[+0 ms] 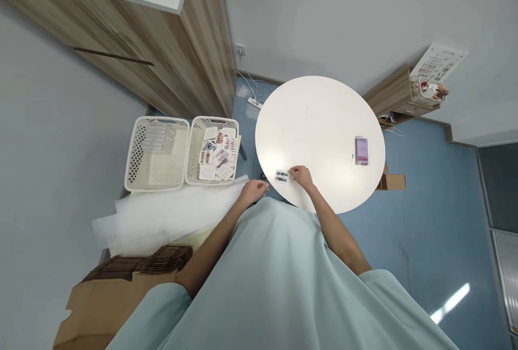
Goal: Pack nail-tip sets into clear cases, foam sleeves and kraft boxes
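Observation:
A small white card of press-on nails (281,177), with dark nails in two rows, is at the near left edge of the white round table (319,123). My right hand (301,176) pinches this card by its right side, close to the tabletop. Off the table to the left, my left hand (253,192) hovers near the end of the white foam sheets (174,212). Its fingers are loosely bent and slightly apart, with nothing visible in them. Left of the table, a white basket (189,150) contains many similar nail cards.
Another white basket (135,161) holds clear plastic pieces. Folded cardboard (121,307) stands at the lower left. A purple box (362,151) lies on the table's right side. A wooden cabinet (194,48) rises behind the baskets, and a power strip (254,103) lies on the floor.

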Available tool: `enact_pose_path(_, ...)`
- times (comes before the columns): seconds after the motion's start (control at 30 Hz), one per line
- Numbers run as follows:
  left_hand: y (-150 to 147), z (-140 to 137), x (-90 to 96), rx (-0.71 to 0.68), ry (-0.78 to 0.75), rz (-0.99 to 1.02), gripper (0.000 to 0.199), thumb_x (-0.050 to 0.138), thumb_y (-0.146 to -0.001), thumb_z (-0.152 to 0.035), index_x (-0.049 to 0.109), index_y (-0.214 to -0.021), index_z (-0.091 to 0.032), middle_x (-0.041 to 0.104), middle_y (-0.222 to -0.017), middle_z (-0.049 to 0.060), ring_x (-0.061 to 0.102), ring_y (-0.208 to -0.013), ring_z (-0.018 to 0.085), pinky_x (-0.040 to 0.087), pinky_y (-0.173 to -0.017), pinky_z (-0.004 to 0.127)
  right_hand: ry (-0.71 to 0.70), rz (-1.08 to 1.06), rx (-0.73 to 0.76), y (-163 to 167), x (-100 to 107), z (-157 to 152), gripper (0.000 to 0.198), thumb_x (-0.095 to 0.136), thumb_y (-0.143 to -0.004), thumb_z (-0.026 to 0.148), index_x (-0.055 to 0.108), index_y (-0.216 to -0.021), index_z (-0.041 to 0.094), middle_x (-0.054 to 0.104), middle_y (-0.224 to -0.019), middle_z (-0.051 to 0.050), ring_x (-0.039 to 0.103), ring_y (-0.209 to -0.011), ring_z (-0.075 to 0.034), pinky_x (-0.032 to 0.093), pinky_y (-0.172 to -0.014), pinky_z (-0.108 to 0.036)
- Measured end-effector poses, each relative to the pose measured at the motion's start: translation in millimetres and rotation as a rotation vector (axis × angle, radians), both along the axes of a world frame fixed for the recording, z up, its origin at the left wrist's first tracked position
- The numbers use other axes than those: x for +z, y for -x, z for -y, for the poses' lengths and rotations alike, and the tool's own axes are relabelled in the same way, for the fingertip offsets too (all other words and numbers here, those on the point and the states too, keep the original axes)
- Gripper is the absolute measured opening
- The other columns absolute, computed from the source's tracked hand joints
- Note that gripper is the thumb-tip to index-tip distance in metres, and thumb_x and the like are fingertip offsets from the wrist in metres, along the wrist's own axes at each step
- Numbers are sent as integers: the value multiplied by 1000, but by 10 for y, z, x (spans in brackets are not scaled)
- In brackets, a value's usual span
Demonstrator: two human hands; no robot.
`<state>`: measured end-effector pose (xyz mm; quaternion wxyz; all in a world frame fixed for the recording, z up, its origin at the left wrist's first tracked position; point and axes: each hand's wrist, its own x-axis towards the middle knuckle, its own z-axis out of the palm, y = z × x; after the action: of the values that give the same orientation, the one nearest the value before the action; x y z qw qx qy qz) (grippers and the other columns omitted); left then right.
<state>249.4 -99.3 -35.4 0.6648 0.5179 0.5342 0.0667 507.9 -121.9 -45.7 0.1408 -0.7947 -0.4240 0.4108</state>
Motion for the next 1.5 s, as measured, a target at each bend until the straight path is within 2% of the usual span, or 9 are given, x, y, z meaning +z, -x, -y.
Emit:
enact_pose_path(0.27, 887, -175, 158, 232, 5, 135, 58, 78, -73, -63, 75, -110, -18, 81, -103, 13, 70, -66, 18, 58, -68, 33, -174, 5, -27, 353, 254, -164, 21, 66, -94, 37, 78, -100, 20, 82, -108, -7, 72, -69, -17, 58, -81, -35)
enact_pose_path(0.4, 1376, -411, 189, 367, -114, 135, 64, 75, -75, -65, 74, -115, -16, 81, -105, 15, 71, -69, 18, 58, -71, 33, -219, -10, 20, 626, 401, -302, 25, 65, -94, 40, 77, -102, 21, 81, -104, -7, 72, -69, -19, 59, -78, -37)
enact_pose_path(0.5, 1792, -681, 174, 476, -254, -11, 57, 70, -82, -58, 72, -119, -15, 79, -108, 14, 74, -77, 21, 58, -77, 34, -246, -28, 69, 853, 507, -390, 28, 64, -95, 44, 77, -105, 21, 81, -106, -6, 70, -66, -17, 59, -75, -36)
enact_pose_path(0.6, 2216, -1000, 109, 520, -499, -287, 45, 66, -88, -43, 71, -124, -16, 76, -122, 15, 74, -99, 26, 56, -95, 39, -264, -45, 126, 1069, 595, -452, 31, 63, -96, 47, 76, -108, 22, 80, -108, -6, 70, -68, -17, 59, -75, -35)
enact_pose_path(0.77, 2726, -1508, -101, 373, -698, -513, 55, 61, -89, -26, 60, -141, -7, 56, -150, 24, 53, -140, 36, 37, -124, 50, -280, -42, 199, 1324, 702, -479, 30, 63, -97, 46, 76, -110, 23, 79, -109, -5, 69, -69, -16, 58, -78, -35)
enact_pose_path(0.93, 2876, -1742, -264, 219, -610, -651, 59, 56, -91, -24, 56, -149, -10, 49, -157, 24, 47, -145, 40, 36, -125, 52, -242, -43, 195, 1370, 774, -393, 29, 63, -98, 46, 76, -111, 24, 79, -110, -5, 70, -70, -16, 57, -77, -33)
enact_pose_path(1.03, 2877, -1725, -310, 242, -607, -699, 57, 54, -92, -23, 57, -148, -16, 49, -156, 23, 51, -141, 41, 41, -118, 53, -224, -44, 155, 1322, 791, -304, 30, 64, -97, 48, 75, -112, 24, 79, -110, -4, 71, -72, -17, 58, -78, -34)
enact_pose_path(1.23, 2859, -1645, -377, 337, -626, -708, 51, 53, -92, -18, 56, -142, -13, 50, -152, 23, 58, -129, 36, 43, -114, 46, -208, -41, 106, 1231, 770, -143, 31, 64, -96, 50, 75, -111, 25, 79, -110, -5, 72, -72, -18, 58, -78, -36)
enact_pose_path(1.5, 2815, -1710, -310, 248, -606, -759, 41, 52, -86, -12, 70, -123, -18, 47, -158, 17, 58, -126, 38, 46, -105, 50, -233, -47, 109, 1152, 745, -67, 32, 64, -96, 50, 75, -112, 25, 79, -110, -4, 73, -74, -18, 58, -79, -35)
